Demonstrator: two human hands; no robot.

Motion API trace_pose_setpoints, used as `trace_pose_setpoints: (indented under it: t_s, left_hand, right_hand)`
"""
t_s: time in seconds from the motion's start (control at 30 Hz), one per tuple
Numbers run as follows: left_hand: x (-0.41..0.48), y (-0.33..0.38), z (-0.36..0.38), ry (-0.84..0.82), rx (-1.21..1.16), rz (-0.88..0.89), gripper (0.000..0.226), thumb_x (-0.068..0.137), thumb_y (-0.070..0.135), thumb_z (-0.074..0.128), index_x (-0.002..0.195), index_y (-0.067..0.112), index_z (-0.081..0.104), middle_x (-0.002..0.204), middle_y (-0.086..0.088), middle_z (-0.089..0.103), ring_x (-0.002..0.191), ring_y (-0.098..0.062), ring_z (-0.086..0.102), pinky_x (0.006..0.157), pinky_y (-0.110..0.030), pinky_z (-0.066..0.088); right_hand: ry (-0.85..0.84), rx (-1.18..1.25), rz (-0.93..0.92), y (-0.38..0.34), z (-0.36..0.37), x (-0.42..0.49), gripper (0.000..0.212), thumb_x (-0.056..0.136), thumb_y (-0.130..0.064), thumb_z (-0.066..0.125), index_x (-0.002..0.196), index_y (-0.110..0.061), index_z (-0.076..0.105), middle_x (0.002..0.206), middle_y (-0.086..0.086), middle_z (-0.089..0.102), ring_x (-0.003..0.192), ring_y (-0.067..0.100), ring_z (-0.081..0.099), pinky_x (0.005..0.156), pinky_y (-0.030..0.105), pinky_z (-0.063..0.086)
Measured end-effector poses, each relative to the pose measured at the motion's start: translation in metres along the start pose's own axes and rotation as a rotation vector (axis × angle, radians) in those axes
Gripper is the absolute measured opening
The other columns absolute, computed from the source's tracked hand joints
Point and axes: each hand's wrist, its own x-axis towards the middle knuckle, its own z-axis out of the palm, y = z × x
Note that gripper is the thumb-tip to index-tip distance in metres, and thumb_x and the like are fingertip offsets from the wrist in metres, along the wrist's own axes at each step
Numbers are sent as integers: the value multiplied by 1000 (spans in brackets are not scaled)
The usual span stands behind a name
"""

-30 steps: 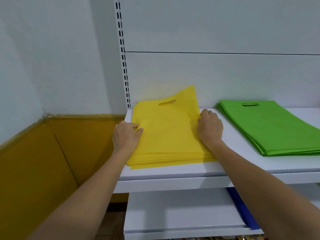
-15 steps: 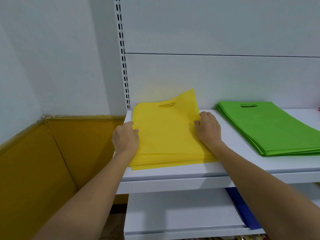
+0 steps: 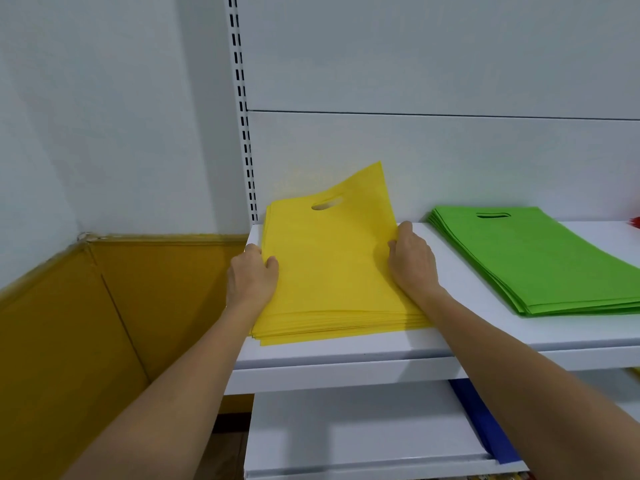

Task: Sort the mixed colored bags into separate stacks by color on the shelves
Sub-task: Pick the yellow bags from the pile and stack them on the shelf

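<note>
**Squaring up the yellow stack**

Right, both hands are working the yellow bags (image 3: 332, 271) on the upper shelf (image 3: 346, 351), at its left end. The left hand (image 3: 252, 278) is cupping the stack's left edge, thumb on top and fingers curled down the side, so it is pinching that edge. The right hand (image 3: 414, 261) is pressing against the right edge, fingers together, fingertips seeming to catch the top bag there. That top bag is lifting at its far right corner, leaning up against the back panel (image 3: 450, 161) rather than lying flat.

The green bags (image 3: 540, 261) are sitting in their own stack, well apart to the right, and something blue (image 3: 485, 420) is showing on the lower shelf (image 3: 346, 427).

The risk, as I'm reading it: these thin bags are looking slippery, so squeezing inward too hard could be buckling the top sheets instead of aligning them. And the stack's near edge is lying close to the shelf's front lip, so a pull towards the body could be fanning bags off the edge.
</note>
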Motion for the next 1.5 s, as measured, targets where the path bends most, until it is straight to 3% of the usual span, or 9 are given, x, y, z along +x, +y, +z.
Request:
trace_pose_setpoints:
  t_s: [0.17,0.33,0.47,0.6,0.73,0.87,1.03,1.2,1.5]
  left_hand:
    - [4,-4,-3,-23,-133,-47,38,89,25,60,121,6,55,118,-14,61,111,-28,54,77,-25,35]
    - [2,-1,-14,-57,-152,-11,35,89,19,60,122,7,54,121,-15,60,111,-29,54,77,-26,35]
    - [-5,-6,-26,-99,-110,48,33,90,16,58,121,5,55,116,-16,61,108,-30,54,78,-26,35]
    - [-16,-12,-36,-153,-100,80,36,90,17,59,125,8,54,117,-15,61,106,-26,55,78,-25,37]
    - [-28,-19,-47,-183,-105,141,39,90,14,58,129,10,52,122,-15,59,106,-26,55,81,-26,37]
    - [-42,-19,-55,-173,-93,225,37,94,11,52,130,14,52,125,-16,56,108,-26,52,85,-26,36]
    - [-52,-6,-58,-180,-50,352,35,97,15,46,130,13,53,128,-8,53,117,-23,47,85,-22,31]
    - [-75,27,-44,-245,-83,432,41,95,14,50,135,16,47,133,-7,48,121,-23,44,97,-28,32]
    - [-156,149,45,-345,-157,653,44,92,14,54,135,12,46,129,-10,52,119,-24,49,96,-25,32]
  right_hand:
    - [-19,23,-8,-1,-2,0,16,96,-8,39,108,1,43,105,21,58,96,37,52,64,34,28]
    - [-228,146,39,-1,-21,14,13,88,-3,46,101,-5,42,95,17,53,82,28,47,58,32,31]
    - [-328,284,111,-5,-36,14,56,86,-3,51,137,-7,28,94,14,51,80,26,49,57,30,37]
    - [-307,225,93,-7,-35,1,48,96,-21,48,141,-10,36,136,15,48,122,29,45,94,32,38]
    - [-330,221,117,-7,-42,-12,51,90,-7,50,140,-12,41,146,9,39,134,26,34,108,33,32]
    - [-228,272,112,-9,-48,-23,48,88,-12,57,135,-7,48,140,9,46,130,24,41,104,29,32]
    - [-104,381,128,4,-68,-34,41,85,-6,60,125,-8,57,117,8,57,109,21,50,81,21,36]
    - [-79,405,230,43,-109,-50,56,83,-1,57,137,-9,46,141,11,46,129,25,43,108,35,35]
    - [117,231,390,175,-225,-112,51,89,-4,52,139,-12,44,144,11,42,133,25,38,105,31,32]
